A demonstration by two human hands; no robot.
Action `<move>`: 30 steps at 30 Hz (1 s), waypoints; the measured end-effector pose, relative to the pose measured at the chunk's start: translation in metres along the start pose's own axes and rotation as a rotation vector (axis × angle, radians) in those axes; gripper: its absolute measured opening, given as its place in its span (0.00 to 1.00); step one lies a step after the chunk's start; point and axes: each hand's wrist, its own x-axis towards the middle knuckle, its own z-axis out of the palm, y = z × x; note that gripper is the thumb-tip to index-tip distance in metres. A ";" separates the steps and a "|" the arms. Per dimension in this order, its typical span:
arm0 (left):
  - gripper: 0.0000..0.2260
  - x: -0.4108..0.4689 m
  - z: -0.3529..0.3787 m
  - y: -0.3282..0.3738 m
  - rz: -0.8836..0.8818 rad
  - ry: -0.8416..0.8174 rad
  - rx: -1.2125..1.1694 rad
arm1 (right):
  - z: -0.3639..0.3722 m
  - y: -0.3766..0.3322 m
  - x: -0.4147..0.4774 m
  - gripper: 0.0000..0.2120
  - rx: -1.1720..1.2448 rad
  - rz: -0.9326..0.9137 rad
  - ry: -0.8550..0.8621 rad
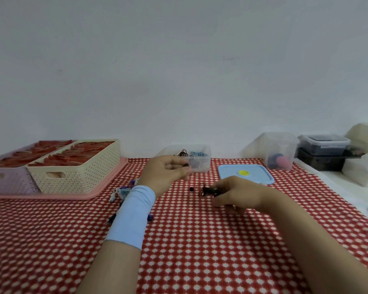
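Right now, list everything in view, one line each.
Tablecloth: one, red-and-white, covers table.
Baskets: two, cream and lilac, far left on tray.
Tray: one, pink, under baskets.
Clear box: one, rear centre, holds bands.
Lid: one, blue with yellow cap, centre right.
Tall container: one, clear, right rear.
Stacked boxes: two, clear over black, far right.
Bead: one, black, on cloth, centre.
Small pieces: several, purple and blue, left of centre.
Left hand: pinches small dark piece; blue wristband.
Right hand: holds black clip.

Small black parts
We see a spiky clip [208, 190] held low, a bead [191, 189] on the bench [200, 240] beside it, and a dark piece [186, 165] held higher.
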 end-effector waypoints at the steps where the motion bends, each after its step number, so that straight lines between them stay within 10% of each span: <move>1: 0.09 0.000 -0.001 -0.001 -0.013 -0.023 0.100 | 0.001 0.001 0.001 0.17 -0.071 0.016 0.009; 10: 0.08 0.005 -0.002 -0.015 -0.171 -0.310 0.695 | 0.005 0.005 0.007 0.29 -0.344 0.085 0.059; 17: 0.11 0.011 0.003 -0.027 -0.100 -0.225 0.662 | 0.000 -0.016 0.024 0.10 -0.567 0.043 0.334; 30: 0.04 0.005 0.017 -0.025 0.105 -0.245 0.501 | 0.023 -0.041 0.079 0.09 -0.811 -0.100 0.142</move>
